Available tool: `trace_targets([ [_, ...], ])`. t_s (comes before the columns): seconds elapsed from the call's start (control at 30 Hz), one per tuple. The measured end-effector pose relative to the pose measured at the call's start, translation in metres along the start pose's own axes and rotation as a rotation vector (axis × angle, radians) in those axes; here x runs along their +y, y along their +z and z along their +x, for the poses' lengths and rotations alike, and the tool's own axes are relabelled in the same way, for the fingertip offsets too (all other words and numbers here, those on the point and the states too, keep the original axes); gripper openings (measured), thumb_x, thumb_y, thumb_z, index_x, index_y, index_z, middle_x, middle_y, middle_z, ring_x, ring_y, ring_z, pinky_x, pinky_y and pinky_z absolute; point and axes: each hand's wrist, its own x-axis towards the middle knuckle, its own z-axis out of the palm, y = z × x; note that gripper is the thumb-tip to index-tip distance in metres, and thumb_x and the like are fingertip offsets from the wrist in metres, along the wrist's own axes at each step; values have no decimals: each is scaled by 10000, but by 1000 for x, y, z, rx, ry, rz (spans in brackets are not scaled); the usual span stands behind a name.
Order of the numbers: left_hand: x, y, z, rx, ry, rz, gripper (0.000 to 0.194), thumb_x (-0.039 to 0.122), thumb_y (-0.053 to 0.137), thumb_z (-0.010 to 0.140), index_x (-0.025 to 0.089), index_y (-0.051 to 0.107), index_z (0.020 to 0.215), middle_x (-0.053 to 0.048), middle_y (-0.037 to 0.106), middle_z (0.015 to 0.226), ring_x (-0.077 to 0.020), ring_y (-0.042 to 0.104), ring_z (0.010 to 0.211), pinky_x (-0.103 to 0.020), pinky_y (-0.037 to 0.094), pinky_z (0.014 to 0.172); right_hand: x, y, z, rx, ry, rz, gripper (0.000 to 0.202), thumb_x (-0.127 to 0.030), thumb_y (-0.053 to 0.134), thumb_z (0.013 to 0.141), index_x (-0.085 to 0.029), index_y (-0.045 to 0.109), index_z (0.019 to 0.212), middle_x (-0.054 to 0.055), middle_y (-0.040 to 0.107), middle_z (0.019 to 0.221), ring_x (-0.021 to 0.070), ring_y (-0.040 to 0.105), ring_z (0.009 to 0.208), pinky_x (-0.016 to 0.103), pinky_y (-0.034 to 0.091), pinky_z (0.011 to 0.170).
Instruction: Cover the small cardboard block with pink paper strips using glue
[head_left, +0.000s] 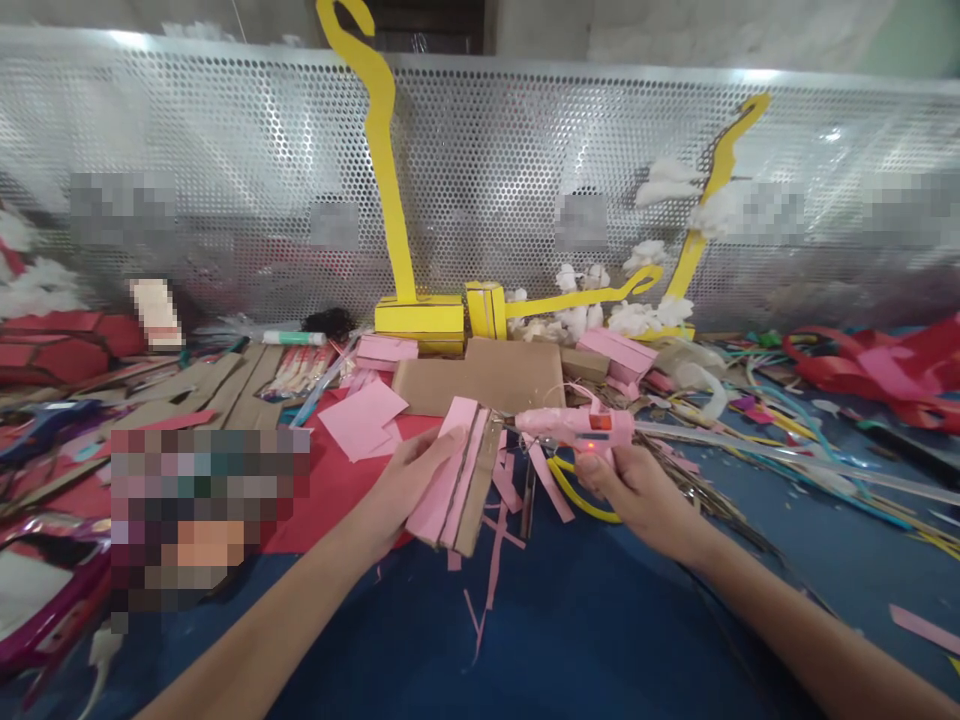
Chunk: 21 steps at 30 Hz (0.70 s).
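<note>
My left hand grips a small cardboard box, partly covered in pink paper, with bare brown cardboard on its right side. It is tilted above the blue tabletop. In my right hand is a pink hot glue gun, its red light lit and a long clear glue stick running out of its back to the right. The nozzle points left, at the upper edge of the bare cardboard; whether it touches I cannot tell. Pink paper strips hang or lie just below the box.
Yellow hook-shaped cutouts on box bases stand against a perforated metal panel. Behind my hands lie a brown cardboard piece and pink paper sheets. Cardboard strips clutter the left, red ribbon and scraps the right.
</note>
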Motion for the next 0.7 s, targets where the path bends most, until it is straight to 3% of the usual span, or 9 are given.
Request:
trace_targets([
  [0.23, -1, -2, 0, -19, 11, -60, 497, 531, 816, 759, 112, 730, 1012, -161, 788, 895, -209, 723, 631, -295, 592, 600, -9, -4, -5, -142, -53, 11, 577, -637, 394, 994, -228, 311, 595, -53, 241, 590, 97, 224, 532, 279, 163, 480],
  [0.43, 1, -3, 1, 3, 22, -68, 485, 531, 821, 752, 106, 733, 970, -152, 779, 834, -208, 710, 601, -307, 590, 591, -17, -6, -5, -206, -137, 32, 605, -675, 391, 985, -223, 338, 585, -53, 265, 573, 97, 240, 523, 279, 197, 483],
  [0.7, 1, 0, -4, -78, 14, -74, 499, 527, 806, 769, 118, 714, 1040, -132, 770, 792, -208, 716, 631, -307, 595, 646, -6, -2, -4, -100, -83, 207, 581, -648, 389, 1005, -202, 459, 639, -25, 424, 588, 108, 345, 527, 269, 269, 500],
])
